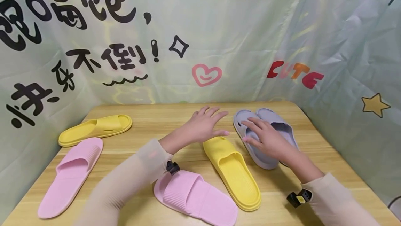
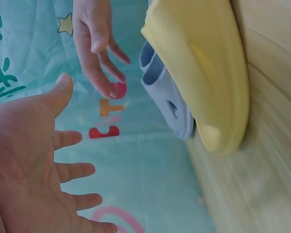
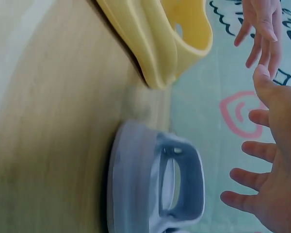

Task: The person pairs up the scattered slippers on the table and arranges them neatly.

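Observation:
My left hand (image 1: 203, 126) hovers palm down above the table with fingers spread, just beyond the toe of a yellow slipper (image 1: 239, 182). In the left wrist view that hand (image 2: 24, 165) holds nothing, and the yellow slipper (image 2: 208, 63) is apart from it. Over a pair of grey-lavender slippers (image 1: 264, 160) at the back right is my right hand (image 1: 269, 139), its fingers extended. The right wrist view shows a gap between this hand (image 3: 281, 150) and the grey slipper (image 3: 131, 179). Part of the pair is hidden behind the hand in the head view.
A pink slipper (image 1: 216, 201) lies crosswise at the front middle, beside the yellow one. Another pink slipper (image 1: 62, 191) and a second yellow slipper (image 1: 81, 133) lie at the table's left side. A printed cloth (image 1: 244, 45) hangs behind and along both sides of the wooden table (image 1: 150, 114).

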A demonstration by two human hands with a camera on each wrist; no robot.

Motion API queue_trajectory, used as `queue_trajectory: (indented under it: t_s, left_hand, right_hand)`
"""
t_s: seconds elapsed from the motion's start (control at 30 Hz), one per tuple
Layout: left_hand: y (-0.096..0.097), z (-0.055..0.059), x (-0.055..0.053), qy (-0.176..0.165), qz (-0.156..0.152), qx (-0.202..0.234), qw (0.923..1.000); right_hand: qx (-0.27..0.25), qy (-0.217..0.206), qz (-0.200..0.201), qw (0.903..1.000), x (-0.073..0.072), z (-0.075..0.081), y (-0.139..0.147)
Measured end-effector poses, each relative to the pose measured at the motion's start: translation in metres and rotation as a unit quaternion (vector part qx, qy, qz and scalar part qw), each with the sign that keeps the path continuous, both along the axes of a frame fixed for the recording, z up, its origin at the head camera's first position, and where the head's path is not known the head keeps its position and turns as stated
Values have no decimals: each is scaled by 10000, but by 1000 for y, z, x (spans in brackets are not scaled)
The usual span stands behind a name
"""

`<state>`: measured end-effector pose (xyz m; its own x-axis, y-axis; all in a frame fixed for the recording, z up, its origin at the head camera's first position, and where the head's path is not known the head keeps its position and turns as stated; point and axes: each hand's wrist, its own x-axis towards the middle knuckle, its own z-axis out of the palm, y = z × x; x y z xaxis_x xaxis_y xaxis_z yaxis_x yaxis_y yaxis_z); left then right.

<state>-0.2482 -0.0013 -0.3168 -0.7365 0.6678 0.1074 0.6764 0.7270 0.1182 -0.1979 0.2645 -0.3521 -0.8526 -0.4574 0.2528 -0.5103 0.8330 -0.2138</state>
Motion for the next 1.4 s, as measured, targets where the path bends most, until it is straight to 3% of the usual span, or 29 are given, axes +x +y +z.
queue_trajectory:
  t_s: [0.27, 0.6, 1.0, 1.2, 1.4]
  left_hand:
    - [-35, -4, 2, 98, -169, 105, 9998]
    - [-68, -9, 5, -179, -431, -18, 9989]
    - [-110, -14, 1, -107, -194, -212, 9995]
    - [-127, -9, -3, -96, -9, -281, 9996]
    - [-143, -6, -2, -148, 96, -237, 9996]
  right_hand:
    - [-5, -138, 171, 9998, 6, -4, -19]
    - [182, -315, 525, 9980, 15, -11, -40]
    - [406, -466, 631, 9961, 23, -20, -57]
    - [647, -364, 604, 9954, 23, -19, -64]
    - [734, -533, 559, 9943, 26, -24, -67]
